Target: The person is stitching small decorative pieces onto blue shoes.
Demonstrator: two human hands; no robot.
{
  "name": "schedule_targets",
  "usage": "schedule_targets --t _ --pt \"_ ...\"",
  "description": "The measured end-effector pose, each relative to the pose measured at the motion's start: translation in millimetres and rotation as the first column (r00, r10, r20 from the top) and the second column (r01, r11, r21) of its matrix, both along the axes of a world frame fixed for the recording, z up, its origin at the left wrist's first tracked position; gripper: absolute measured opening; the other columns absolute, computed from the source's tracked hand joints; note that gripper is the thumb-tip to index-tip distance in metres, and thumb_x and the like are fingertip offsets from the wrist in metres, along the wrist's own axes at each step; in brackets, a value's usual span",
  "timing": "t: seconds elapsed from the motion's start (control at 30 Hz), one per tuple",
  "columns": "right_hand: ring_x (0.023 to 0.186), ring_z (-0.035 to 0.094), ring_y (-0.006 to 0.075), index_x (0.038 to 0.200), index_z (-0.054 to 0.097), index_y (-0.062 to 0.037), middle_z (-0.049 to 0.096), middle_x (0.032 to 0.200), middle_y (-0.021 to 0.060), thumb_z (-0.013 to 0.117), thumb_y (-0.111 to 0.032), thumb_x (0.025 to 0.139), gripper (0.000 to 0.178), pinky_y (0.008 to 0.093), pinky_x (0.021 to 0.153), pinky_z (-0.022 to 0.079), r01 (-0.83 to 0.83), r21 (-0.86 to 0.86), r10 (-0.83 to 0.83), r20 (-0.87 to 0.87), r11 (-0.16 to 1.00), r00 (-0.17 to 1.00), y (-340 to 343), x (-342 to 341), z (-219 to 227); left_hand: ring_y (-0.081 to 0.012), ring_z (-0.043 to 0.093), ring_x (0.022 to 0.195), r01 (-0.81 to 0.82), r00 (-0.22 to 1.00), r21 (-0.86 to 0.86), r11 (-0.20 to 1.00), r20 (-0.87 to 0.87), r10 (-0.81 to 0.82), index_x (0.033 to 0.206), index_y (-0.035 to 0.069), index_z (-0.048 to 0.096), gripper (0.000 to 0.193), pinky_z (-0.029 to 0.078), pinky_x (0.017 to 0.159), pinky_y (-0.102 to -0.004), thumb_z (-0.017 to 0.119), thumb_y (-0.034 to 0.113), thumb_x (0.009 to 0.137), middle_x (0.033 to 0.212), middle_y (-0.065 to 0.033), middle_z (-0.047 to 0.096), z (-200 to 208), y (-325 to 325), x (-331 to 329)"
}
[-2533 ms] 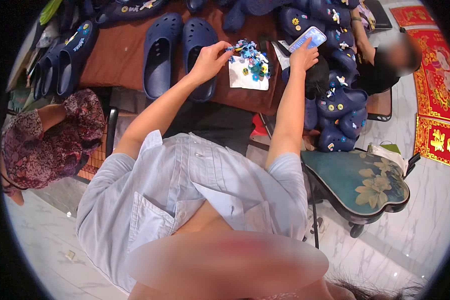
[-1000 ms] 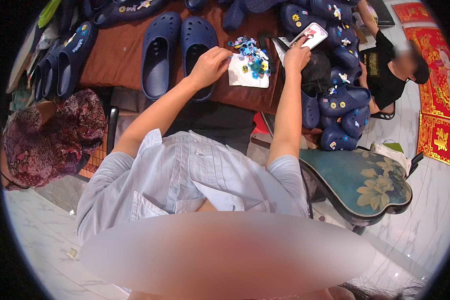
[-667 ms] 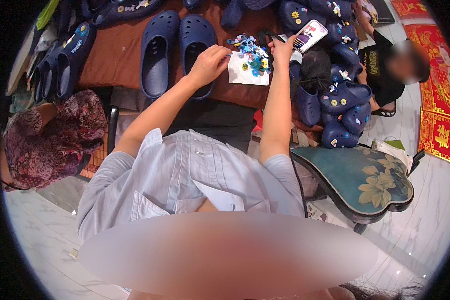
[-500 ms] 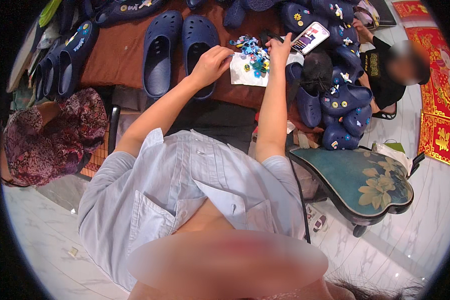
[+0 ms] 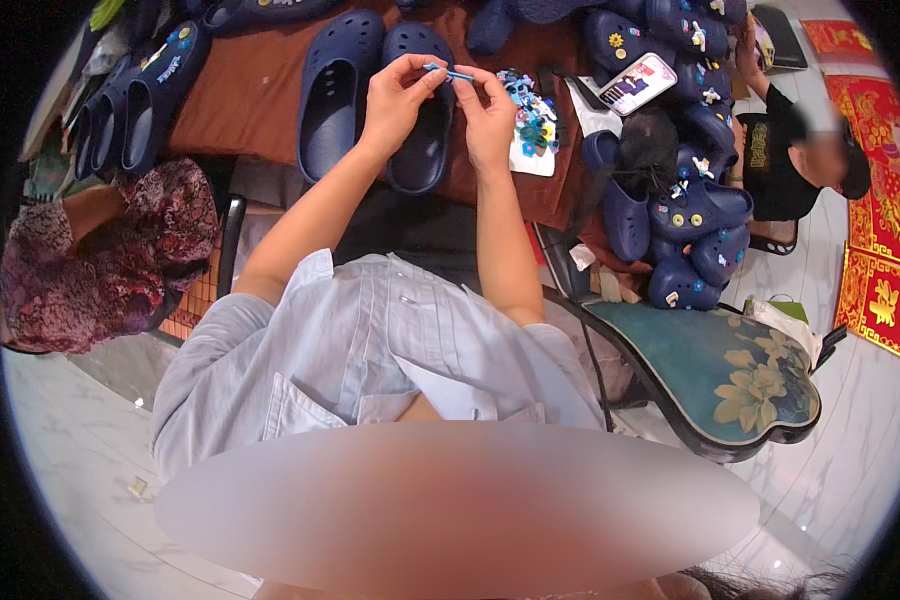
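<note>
My left hand [image 5: 394,108] and my right hand [image 5: 487,125] meet above a pair of navy clogs, each with its fingertips pinched. Between them is a small blue stick-like piece [image 5: 459,75], too small to make out its kind. Both hands seem to grip it. Below the hands lie the left clog [image 5: 319,130] and the right clog [image 5: 417,155], side by side with no charms visible on them. Beside my right hand a heap of small blue, green and yellow shoe charms [image 5: 536,122] rests on white paper [image 5: 532,164].
A lit phone [image 5: 640,84] lies right of the charms, near a black bundle [image 5: 649,142]. Charm-decorated clogs [image 5: 698,212] are piled at the right; more clogs [image 5: 156,105] stand far left. Another person [image 5: 792,155] is at the right, beyond a teal chair seat [image 5: 720,385].
My right hand has left the charm heap and come left to meet my left hand, which has risen slightly. Both hands are now together over the right clog.
</note>
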State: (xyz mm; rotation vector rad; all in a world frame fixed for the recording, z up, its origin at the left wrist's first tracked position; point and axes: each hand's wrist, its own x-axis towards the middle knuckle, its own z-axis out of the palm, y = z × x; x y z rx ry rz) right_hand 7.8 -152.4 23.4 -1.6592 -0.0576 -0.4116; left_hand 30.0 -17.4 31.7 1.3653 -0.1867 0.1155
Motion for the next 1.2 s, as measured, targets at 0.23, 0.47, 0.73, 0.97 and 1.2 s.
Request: schedule_targets --t 0.23,0.47,0.73,0.97,1.2 --pt "0.09 0.061 0.014 0.097 0.068 0.0006 0.068 0.094 0.0064 0.072 -0.011 0.086 0.016 0.0283 0.082 0.047 -0.037 0.039 0.035 0.055 0.999 0.998 8 9 4 -0.007 0.062 0.084 0.006 0.995 0.061 0.998 -0.095 0.0 0.101 0.001 0.071 0.018 0.048 0.071 -0.0216 0.07 0.016 0.09 0.095 -0.001 0.071 0 15 -1" --pt "0.087 0.061 0.0135 0.094 0.068 0.0008 0.068 0.09 0.0057 0.072 -0.009 0.085 0.015 0.0275 0.08 0.046 -0.062 -0.044 0.064 0.041 0.997 0.997 12 4 5 -0.0068 0.062 0.082 0.046 0.993 0.049 0.998 -0.107 -0.041 0.1 0.001 0.071 0.019 0.048 0.069 -0.021 0.072 0.017 0.089 0.091 -0.0009 0.07 -2 18 3" --pt "0.081 0.058 0.0119 0.093 0.064 0.0003 0.065 0.086 0.0042 0.068 -0.003 0.085 0.01 0.0267 0.075 0.046 0.115 0.063 -0.116 0.019 0.991 0.993 6 4 -16 -0.0197 0.065 0.091 -0.39 0.824 0.526 0.756 0.565 0.031 0.106 0.008 0.069 0.026 0.051 0.075 -0.0316 0.076 0.017 0.082 0.102 -0.0054 0.069 -3 35 8" --pt "0.076 0.054 0.0083 0.093 0.064 -0.0011 0.062 0.083 0.0014 0.068 -0.003 0.085 0.009 0.0244 0.068 0.045 0.153 0.098 -0.145 -0.084 0.983 0.986 11 -4 -29 -0.0256 0.058 0.113 -0.537 0.767 0.761 0.363 0.62 -0.165 0.113 0.012 0.065 0.04 0.044 0.094 -0.0422 0.074 0.009 0.074 0.116 -0.0057 0.064 -12 47 9" --pt "0.072 0.051 0.0062 0.094 0.064 -0.0017 0.06 0.082 -0.001 0.068 -0.003 0.087 0.009 0.0219 0.065 0.042 0.111 0.121 -0.099 -0.101 0.986 0.99 14 -7 -35 -0.0217 0.06 0.107 -0.552 0.741 0.746 0.372 0.643 -0.19 0.102 0.011 0.069 0.026 0.043 0.09 -0.0391 0.066 0.006 0.076 0.103 -0.0031 0.067 -15 49 18"
